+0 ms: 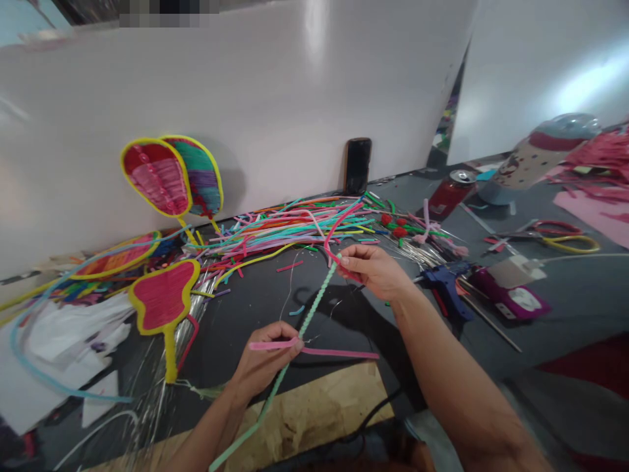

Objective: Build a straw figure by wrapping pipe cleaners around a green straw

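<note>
A long light green pipe cleaner (314,313), twisted along its upper stretch, runs slantwise between my hands. My left hand (270,357) pinches it near the middle, together with a pink pipe cleaner (339,353) that crosses it. Its lower end trails down past my left forearm. My right hand (371,267) pinches the upper end, where a red-pink pipe cleaner (330,236) curves up and away from the fingers. To the left of my left hand lies a yellow-edged pink fan shape (162,298) with a yellow handle.
Loose coloured pipe cleaners (295,223) are heaped at the back, below a leaning phone (358,165). Two oval fans (154,177) lean against the white panel. Rightward are a soda can (449,191), scissors (555,237), a blue glue gun (448,292) and a purple box (515,298). Brown cardboard (324,406) lies in front.
</note>
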The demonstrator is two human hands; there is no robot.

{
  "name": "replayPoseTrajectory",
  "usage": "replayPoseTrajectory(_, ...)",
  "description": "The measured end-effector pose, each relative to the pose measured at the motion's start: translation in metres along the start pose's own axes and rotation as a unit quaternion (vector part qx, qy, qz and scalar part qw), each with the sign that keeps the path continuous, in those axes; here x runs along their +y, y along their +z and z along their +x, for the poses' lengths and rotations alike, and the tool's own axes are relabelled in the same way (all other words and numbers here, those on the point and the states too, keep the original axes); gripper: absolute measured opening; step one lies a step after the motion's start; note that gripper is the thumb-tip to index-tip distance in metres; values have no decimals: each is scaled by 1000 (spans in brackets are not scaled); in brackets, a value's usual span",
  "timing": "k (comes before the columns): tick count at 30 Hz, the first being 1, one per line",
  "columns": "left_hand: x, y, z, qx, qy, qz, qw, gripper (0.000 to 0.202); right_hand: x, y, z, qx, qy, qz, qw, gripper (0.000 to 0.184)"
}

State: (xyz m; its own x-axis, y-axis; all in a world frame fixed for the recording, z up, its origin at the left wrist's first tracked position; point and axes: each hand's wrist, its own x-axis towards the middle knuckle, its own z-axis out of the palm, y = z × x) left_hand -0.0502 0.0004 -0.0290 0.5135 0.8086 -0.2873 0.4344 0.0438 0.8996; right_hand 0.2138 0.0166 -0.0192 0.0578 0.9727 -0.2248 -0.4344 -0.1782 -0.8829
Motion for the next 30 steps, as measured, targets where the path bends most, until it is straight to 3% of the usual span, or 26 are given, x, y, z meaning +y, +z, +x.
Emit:
replayPoseTrajectory(17, 4, 0, 0, 6, -18, -13, 1000, 32, -2, 1, -2, -28, -47, -29, 998, 24)
replayPoseTrajectory(30, 11, -1, -3, -64, -6, 1, 998, 28, -2, 4, -4, -24, -46, -43, 998, 21)
